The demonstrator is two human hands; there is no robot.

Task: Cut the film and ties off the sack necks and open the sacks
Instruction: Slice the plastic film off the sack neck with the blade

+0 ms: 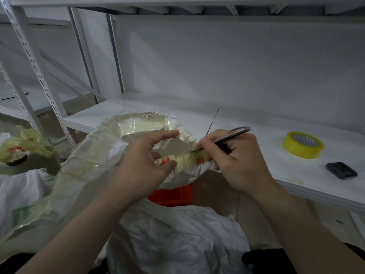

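Slicing at the neck of the white sack (94, 155), your right hand (237, 165) keeps a closed grip round a slim knife (233, 134), its tip in the yellowish film (185, 159) beside a red tie (199, 161). Your left hand (142, 165) pinches the bunched neck just off the shelf's (276, 165) front edge. You're partway, I'd judge: the mouth gapes, but film and ties remain, and the second sack (17, 147) at far left looks still wrapped.

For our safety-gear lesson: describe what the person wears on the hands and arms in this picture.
Nothing is worn. The left hand and right hand are bare, without gloves, rings or a watch. The left forearm and right forearm are bare to the frame's lower edge; no sleeve shows.
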